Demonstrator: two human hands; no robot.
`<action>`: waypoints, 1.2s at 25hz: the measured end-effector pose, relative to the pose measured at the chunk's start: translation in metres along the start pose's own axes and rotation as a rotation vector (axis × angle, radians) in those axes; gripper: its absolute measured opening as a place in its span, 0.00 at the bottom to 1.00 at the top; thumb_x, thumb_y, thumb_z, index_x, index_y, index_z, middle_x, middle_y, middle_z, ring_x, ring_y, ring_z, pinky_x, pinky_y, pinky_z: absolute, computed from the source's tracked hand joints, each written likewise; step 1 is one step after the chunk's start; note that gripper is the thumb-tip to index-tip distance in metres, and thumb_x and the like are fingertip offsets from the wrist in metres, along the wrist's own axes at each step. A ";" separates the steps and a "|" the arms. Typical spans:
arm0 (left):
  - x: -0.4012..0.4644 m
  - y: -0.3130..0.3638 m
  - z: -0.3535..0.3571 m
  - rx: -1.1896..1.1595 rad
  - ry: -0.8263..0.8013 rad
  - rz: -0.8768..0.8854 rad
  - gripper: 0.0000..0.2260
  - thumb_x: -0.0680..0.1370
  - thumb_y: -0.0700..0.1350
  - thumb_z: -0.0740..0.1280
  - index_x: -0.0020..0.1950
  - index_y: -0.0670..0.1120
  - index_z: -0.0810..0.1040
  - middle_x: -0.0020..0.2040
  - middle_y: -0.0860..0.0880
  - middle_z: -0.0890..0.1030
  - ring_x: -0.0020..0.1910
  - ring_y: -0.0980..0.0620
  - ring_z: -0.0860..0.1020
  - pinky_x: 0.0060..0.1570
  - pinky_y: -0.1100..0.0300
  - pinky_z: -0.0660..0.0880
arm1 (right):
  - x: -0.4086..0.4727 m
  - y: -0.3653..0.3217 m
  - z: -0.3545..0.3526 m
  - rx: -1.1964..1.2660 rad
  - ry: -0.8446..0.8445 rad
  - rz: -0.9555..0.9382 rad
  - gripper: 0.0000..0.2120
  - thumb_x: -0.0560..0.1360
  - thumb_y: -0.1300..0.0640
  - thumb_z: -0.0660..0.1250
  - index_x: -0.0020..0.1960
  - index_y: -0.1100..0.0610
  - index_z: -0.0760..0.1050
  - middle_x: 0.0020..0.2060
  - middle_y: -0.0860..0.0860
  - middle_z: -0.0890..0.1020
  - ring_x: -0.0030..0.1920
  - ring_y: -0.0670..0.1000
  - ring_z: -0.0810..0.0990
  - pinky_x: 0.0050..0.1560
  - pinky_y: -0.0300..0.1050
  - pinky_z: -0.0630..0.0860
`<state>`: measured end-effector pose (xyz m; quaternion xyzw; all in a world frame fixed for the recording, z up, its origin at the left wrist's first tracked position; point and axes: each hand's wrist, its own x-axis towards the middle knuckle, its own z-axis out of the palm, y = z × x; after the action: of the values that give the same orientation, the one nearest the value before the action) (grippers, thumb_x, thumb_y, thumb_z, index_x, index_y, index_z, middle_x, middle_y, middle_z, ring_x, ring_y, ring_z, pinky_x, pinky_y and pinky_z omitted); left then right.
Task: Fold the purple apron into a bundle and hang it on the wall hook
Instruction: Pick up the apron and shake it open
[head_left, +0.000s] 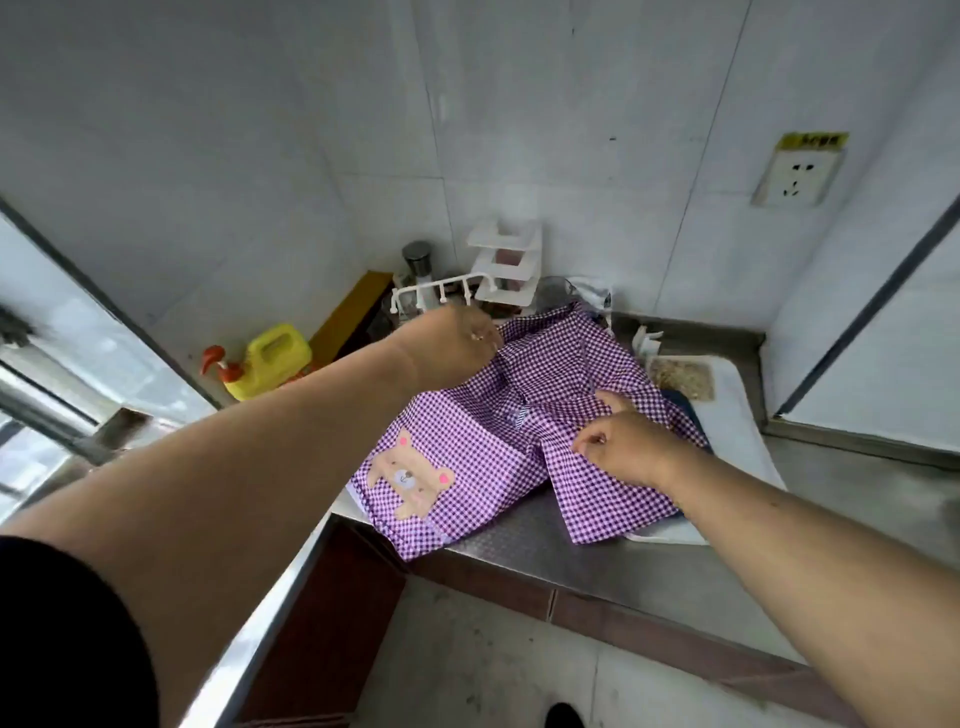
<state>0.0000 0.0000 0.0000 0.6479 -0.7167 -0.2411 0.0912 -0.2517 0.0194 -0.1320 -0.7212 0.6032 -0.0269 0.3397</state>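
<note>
The purple checked apron (467, 447) with a brown bear patch lies spread and partly folded on the steel counter (571, 551), one corner hanging over the front edge. My left hand (457, 345) pinches the apron's upper fold at the far side. Near the right fold, my right hand (623, 447) grips the cloth between thumb and fingers. No wall hook is visible; a white rack with hooks (441, 291) stands on the counter behind the apron.
A yellow jug (272, 358) with a red nozzle sits at the left by the window. White stacked trays (506, 265) and a steel canister (418, 258) stand in the corner. A white cutting board (737, 415) lies under the apron's right side. A wall socket (797, 174) is upper right.
</note>
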 end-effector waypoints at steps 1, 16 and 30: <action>0.003 -0.002 0.003 0.021 -0.041 -0.020 0.14 0.84 0.47 0.62 0.67 0.55 0.82 0.64 0.55 0.79 0.62 0.54 0.76 0.61 0.60 0.70 | 0.006 0.006 0.006 -0.008 -0.046 0.012 0.09 0.82 0.45 0.68 0.59 0.41 0.85 0.86 0.44 0.44 0.83 0.53 0.58 0.80 0.51 0.59; 0.018 -0.035 0.044 0.205 -0.207 -0.068 0.21 0.80 0.54 0.67 0.74 0.62 0.72 0.73 0.54 0.76 0.70 0.49 0.75 0.71 0.48 0.73 | -0.001 -0.018 -0.026 0.233 0.104 -0.088 0.15 0.85 0.50 0.65 0.69 0.47 0.81 0.72 0.45 0.78 0.70 0.49 0.76 0.72 0.48 0.71; -0.020 0.024 0.034 -0.443 -0.220 -0.101 0.11 0.82 0.39 0.66 0.64 0.45 0.79 0.58 0.46 0.85 0.57 0.47 0.84 0.60 0.48 0.83 | -0.070 -0.067 -0.074 0.474 0.095 -0.358 0.21 0.78 0.52 0.75 0.67 0.38 0.76 0.62 0.39 0.79 0.58 0.40 0.80 0.62 0.42 0.77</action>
<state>-0.0336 0.0281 -0.0148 0.6168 -0.6189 -0.4657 0.1401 -0.2473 0.0508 -0.0141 -0.7145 0.4587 -0.2603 0.4597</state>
